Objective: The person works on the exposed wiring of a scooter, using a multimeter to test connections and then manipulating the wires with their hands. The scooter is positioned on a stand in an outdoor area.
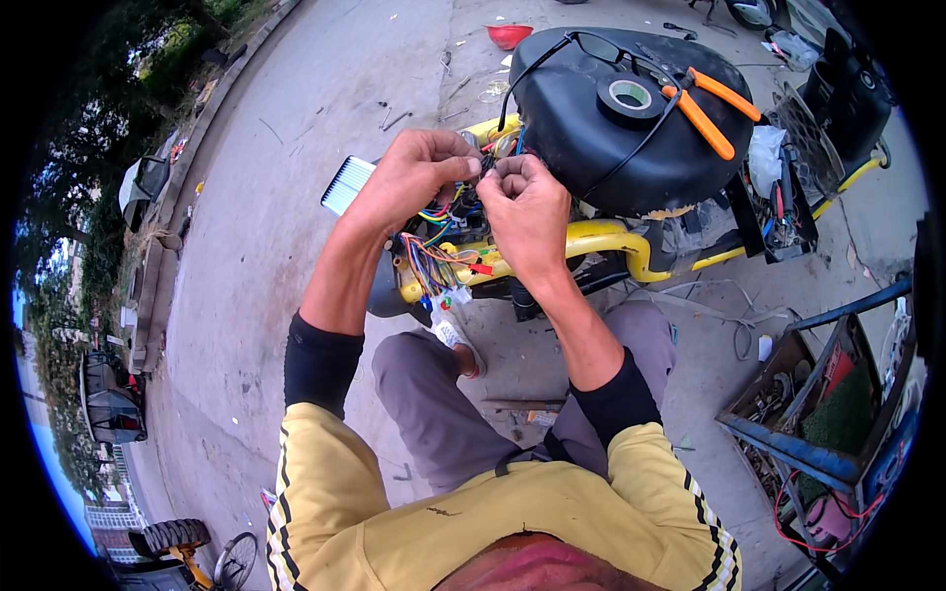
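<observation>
Both my hands meet over the wiring at the front of a yellow vehicle frame [594,236]. My left hand [422,177] pinches dark wires [486,164] between thumb and fingers. Close beside it, my right hand [527,210] is closed on the same dark wires, its fingertips almost touching the left thumb. Below the hands hangs a bundle of coloured wires [426,258] with white connectors [453,296] and a red connector [481,268]. The exact joint between my fingertips is too small to make out.
On the black seat [562,108] lie black tape [631,96], orange-handled pliers [711,120] and eyeglasses [598,46]. A blue metal toolbox [788,448] with tools stands at right. A red bowl-like object [508,36] sits on the concrete. A kerb [158,286] runs along the left.
</observation>
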The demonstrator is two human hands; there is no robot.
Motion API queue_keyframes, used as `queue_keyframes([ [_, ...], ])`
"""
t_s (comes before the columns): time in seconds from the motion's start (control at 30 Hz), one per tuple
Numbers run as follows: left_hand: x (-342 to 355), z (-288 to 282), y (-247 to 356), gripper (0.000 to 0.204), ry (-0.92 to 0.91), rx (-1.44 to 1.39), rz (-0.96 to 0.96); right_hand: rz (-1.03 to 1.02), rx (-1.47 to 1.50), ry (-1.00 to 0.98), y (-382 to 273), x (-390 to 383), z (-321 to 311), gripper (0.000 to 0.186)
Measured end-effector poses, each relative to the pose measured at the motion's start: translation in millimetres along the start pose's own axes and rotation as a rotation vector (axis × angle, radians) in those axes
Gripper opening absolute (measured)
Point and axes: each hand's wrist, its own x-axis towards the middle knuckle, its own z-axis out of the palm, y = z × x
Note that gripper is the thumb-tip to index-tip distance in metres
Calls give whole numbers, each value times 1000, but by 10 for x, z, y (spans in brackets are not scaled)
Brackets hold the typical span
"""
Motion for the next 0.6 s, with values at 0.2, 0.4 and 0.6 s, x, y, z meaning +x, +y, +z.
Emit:
queue_keyframes([
  [0.2, 19, -5, -60, 14, 44, -54, 4, -31, 28, 23, 2, -12, 21, 14],
  [0.4, 5, -2, -79, 10, 30, 10, 49, -30, 43, 33, 43, -10, 32, 14],
  [0.6, -14, -20, 1, 13, 0, 151, 125, -20, 39, -12, 17, -1, 6, 19],
])
